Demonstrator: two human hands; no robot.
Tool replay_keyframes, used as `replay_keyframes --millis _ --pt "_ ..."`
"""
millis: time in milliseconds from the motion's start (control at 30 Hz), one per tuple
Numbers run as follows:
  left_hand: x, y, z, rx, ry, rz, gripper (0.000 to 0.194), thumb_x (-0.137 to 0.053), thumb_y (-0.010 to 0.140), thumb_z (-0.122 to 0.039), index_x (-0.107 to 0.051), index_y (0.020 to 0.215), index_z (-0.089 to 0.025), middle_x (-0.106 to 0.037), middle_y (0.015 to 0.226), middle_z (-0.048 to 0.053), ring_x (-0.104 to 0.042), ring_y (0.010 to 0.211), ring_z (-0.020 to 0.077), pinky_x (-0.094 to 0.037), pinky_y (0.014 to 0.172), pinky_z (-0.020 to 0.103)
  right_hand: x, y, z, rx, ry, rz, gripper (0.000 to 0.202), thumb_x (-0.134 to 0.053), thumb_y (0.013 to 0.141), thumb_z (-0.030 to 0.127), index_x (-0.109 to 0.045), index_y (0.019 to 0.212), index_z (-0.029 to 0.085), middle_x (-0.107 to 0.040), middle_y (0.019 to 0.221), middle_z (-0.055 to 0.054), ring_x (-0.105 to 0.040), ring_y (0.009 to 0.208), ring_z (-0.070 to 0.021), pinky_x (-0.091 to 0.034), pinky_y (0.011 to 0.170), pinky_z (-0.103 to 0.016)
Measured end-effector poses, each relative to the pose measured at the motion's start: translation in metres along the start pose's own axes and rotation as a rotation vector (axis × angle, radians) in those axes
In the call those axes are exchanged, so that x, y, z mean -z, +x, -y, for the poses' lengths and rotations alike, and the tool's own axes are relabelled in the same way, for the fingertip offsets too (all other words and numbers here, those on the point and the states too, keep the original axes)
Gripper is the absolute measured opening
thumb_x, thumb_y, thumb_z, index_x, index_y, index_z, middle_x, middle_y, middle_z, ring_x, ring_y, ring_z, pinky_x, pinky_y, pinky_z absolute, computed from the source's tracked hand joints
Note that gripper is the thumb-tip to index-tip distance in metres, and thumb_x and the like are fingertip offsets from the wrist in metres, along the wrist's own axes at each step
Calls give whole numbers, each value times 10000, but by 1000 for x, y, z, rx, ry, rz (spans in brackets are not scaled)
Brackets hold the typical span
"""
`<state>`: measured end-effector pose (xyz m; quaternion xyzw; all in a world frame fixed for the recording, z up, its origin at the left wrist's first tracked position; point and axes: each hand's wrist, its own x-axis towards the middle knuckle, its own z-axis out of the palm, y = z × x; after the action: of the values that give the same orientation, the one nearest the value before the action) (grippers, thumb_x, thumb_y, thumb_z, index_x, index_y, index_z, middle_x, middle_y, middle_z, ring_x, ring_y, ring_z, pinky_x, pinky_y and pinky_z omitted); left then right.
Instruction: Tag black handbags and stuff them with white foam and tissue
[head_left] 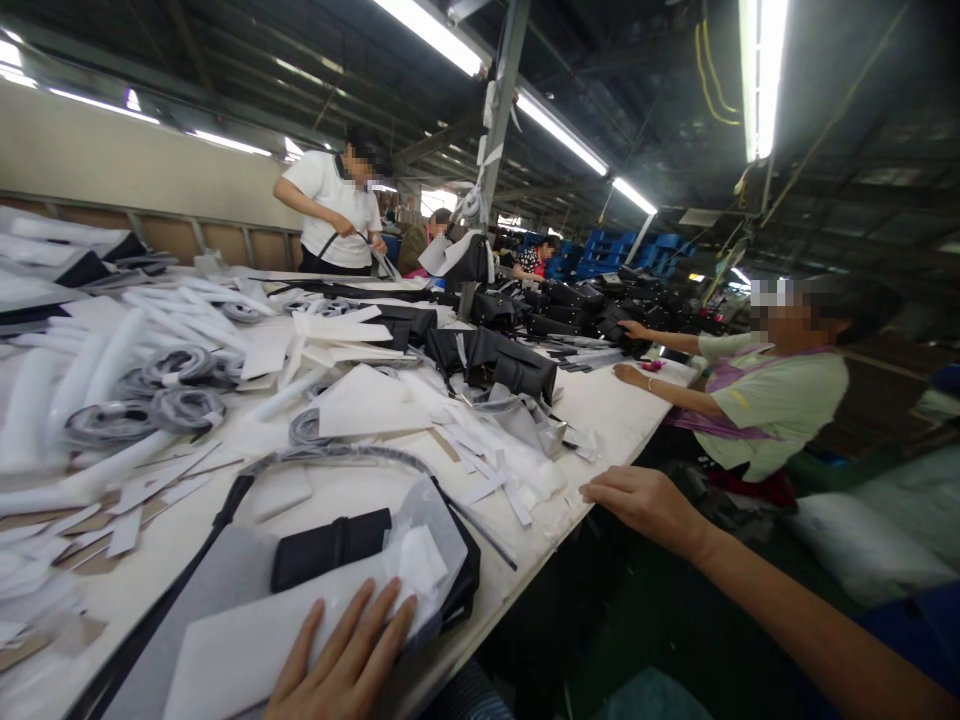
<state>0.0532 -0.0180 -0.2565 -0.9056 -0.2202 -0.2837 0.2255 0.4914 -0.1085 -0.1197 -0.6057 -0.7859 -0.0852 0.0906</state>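
My left hand (345, 645) lies flat with its fingers spread on a white padding sheet (232, 640) at the front of the table. Beneath and around that sheet is a black handbag (461, 570), partly covered by thin pale wrapping, its long strap (322, 458) looping behind. A black wallet-like piece with a band (330, 550) rests against the sheet's far side. To the right, my right hand (649, 505) is at the table's edge, fingertips pinched together. Whether anything small is between those fingertips cannot be made out.
Coiled grey-wrapped straps (176, 385), white foam rolls (105, 370) and cut card strips (499, 490) cover the table's left and middle. Black bags (491, 360) are heaped farther back. A co-worker (772, 380) sits at the right edge; another person (337, 210) stands across the table.
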Motion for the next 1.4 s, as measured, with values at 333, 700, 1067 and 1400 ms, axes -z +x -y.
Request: replay_keyframes --millis 333,700,1067,1400 --pt "10 5 -18 247 -165 72 466 -351 998 -146 -541 1380 -333 -561 1441 -82 -503 1333 165 -67 1246 411 38 95 128 410 696 409 224 -665 921 362 -732 836 167 -655 684 -35 -606 662 -133 -436 628 -232" --pt "12 8 -23 274 -170 41 366 -398 1036 -390 -568 1354 -325 -603 1397 -44 -493 1334 182 -72 1250 447 -45 212 149 670 502 615 303 -743 822 466 -749 734 176 -669 636 10 -583 572 -94 -357 533 -189" --pt "2 8 -24 278 -172 -50 354 -377 1033 -323 -623 1287 -296 -622 1374 -6 -462 1361 197 -66 1249 489 -72 243 168 789 93 706 286 -747 786 510 -762 738 229 -749 695 -9 -636 627 -152 -260 516 -255" --pt "9 12 -16 167 -107 -55 273 -452 1019 -300 -678 1173 -306 -589 1403 -79 -468 1345 172 -60 1260 475 -73 259 191 767 -108 826 317 -744 772 565 -778 750 251 -735 667 -8 -613 616 -154 -233 508 -262"
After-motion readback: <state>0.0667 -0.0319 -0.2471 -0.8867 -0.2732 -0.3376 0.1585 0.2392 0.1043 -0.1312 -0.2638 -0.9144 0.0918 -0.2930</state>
